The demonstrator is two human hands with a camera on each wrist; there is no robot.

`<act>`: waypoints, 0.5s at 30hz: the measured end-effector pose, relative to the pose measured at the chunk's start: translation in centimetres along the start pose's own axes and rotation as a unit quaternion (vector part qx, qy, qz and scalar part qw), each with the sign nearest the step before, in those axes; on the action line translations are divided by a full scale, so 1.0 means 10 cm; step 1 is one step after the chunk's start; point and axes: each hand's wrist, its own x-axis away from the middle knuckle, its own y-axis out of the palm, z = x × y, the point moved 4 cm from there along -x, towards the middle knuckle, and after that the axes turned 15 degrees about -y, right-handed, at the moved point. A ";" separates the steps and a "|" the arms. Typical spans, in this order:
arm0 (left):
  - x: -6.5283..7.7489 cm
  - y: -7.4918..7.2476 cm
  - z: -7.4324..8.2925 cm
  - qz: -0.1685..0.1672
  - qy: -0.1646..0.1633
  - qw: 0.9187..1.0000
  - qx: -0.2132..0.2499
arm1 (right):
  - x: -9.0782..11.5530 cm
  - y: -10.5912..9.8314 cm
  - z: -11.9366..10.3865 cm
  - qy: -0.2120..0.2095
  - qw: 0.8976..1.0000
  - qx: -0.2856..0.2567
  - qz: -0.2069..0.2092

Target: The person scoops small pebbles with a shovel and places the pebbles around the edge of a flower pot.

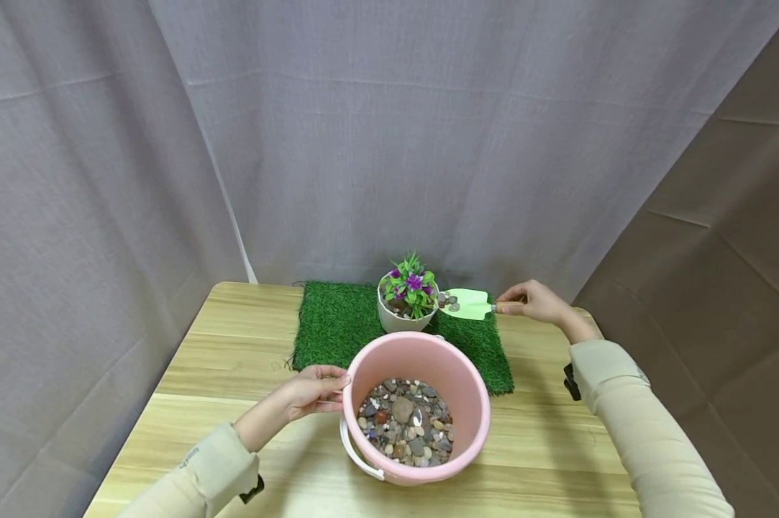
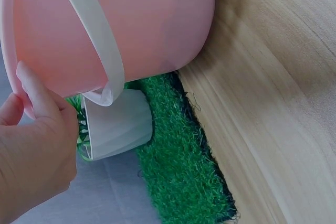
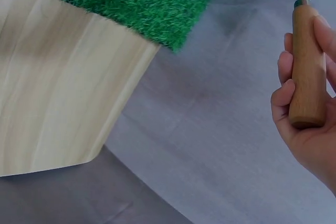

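Note:
My right hand (image 1: 536, 301) grips the wooden handle (image 3: 307, 66) of a hand trowel with a light green blade (image 1: 472, 305). Several pebbles (image 1: 452, 302) lie toward the blade's tip, which is at the right rim of a white flower pot (image 1: 405, 322). The pot holds a plant with purple flowers (image 1: 413, 282). My left hand (image 1: 316, 391) pinches the left rim of a pink bucket (image 1: 473, 417) between thumb and fingers. Mixed pebbles (image 1: 405, 424) cover the bucket's bottom. In the left wrist view the bucket's white handle (image 2: 100, 30) hangs down its side.
The pot stands on a green artificial grass mat (image 1: 337, 316) at the back of the wooden table (image 1: 234, 345). The bucket is in front of the pot, over the mat's front edge. Grey curtains (image 1: 389, 144) hang behind the table.

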 end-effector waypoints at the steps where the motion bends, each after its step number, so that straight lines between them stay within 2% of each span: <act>1: 0.00 0.00 0.00 0.001 0.000 1.000 0.000 | -0.01 0.01 0.02 0.001 1.000 0.001 0.002; 15: 0.01 0.02 0.01 -0.012 0.007 1.000 0.000 | -0.16 0.20 0.27 0.050 0.998 -0.004 0.024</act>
